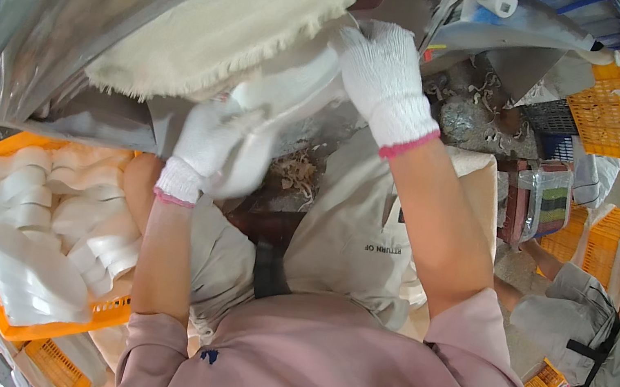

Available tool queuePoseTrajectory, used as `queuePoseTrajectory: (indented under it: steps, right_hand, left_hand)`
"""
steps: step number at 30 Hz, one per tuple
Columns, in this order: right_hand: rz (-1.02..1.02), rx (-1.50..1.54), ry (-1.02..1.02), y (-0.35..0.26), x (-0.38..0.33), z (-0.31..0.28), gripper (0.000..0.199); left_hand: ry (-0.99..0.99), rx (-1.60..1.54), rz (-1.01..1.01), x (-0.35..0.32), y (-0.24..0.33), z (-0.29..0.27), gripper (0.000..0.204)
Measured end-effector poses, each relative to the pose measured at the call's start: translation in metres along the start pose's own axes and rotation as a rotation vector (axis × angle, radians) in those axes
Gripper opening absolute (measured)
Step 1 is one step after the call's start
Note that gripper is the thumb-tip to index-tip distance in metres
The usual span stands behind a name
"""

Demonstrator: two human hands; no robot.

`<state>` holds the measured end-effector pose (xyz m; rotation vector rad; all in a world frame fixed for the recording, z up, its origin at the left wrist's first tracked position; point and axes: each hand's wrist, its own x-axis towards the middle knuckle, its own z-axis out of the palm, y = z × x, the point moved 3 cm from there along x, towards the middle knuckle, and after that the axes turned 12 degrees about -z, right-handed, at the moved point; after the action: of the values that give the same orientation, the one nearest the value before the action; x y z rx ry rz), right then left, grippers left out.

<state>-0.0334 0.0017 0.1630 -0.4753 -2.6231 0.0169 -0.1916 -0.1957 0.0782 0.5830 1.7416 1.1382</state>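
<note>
I wear white knitted gloves with pink cuffs on both hands. My left hand closes on the near end of a smooth white curved piece, blurred by motion. At the piece's far right end, my right hand grips it, its fingertips partly hidden. Just beyond the piece lies a cream cloth with a frayed edge, close to both hands; I cannot tell whether the piece touches it. Below the hands are curled shavings on a dark surface.
At the left stands an orange basket with several wavy white pieces. Clear plastic sheeting covers the grey housing at upper left. More shavings lie on a grey block at right. Orange crates and another person are farther right.
</note>
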Motion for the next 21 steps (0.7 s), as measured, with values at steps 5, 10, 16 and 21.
queuePoseTrajectory:
  steps: [5, 10, 16, 21]
  right_hand:
    - [0.403, 0.558, -0.131, -0.034, -0.035, -0.042, 0.06]
    - [0.501, 0.42, 0.2, -0.04, -0.071, -0.089, 0.083]
    - [0.536, 0.426, 0.277, -0.003, -0.042, -0.022, 0.068]
    - [0.503, 0.549, -0.022, 0.03, -0.012, 0.028, 0.049]
  left_hand:
    - [-0.007, -0.602, -0.165, 0.0, 0.034, 0.093, 0.036]
    - [0.186, -0.896, -0.162, 0.037, 0.071, 0.148, 0.035]
    - [-0.074, -0.762, -0.211, 0.102, 0.045, 0.094, 0.065]
    - [0.359, 0.843, -0.163, 0.03, 0.033, 0.005, 0.063]
